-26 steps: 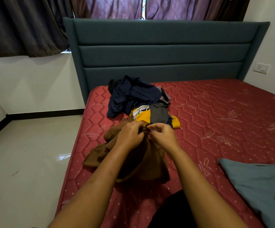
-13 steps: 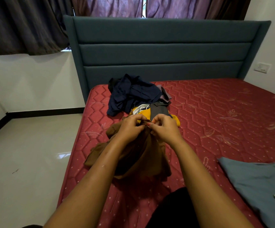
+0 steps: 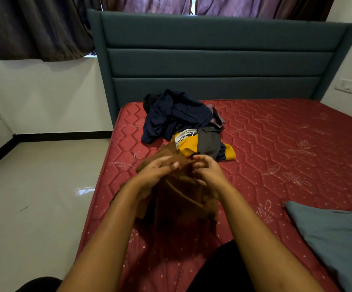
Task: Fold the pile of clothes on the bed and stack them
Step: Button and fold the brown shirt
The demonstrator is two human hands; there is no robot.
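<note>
a: red quilted mattress (image 3: 276, 144) fills the middle and the right side. behind it stands a teal padded headboard (image 3: 213, 39), and dark curtains (image 3: 33, 28) hang above.
b: and the left side?
a: pale glossy floor (image 3: 33, 186) runs along the left edge of the mattress, up to a white wall. a wall socket (image 3: 346, 86) sits on the right wall, beside the headboard.
b: where are the clothes?
a: the pile (image 3: 183, 127) lies near the headboard, toward the left edge. a blue-grey garment (image 3: 335, 232) lies flat at the near right, well apart from the pile.
b: and the hands?
a: both hold a brown garment (image 3: 181, 199), raised just in front of the pile. the left hand (image 3: 156, 171) grips its top edge, thumb over the cloth. the right hand (image 3: 208, 173) pinches the same edge with curled fingers. the rest hangs down toward the mattress.
b: room for moving?
a: a wide stretch of red quilting lies between the pile and the blue-grey garment, out to the right wall.
</note>
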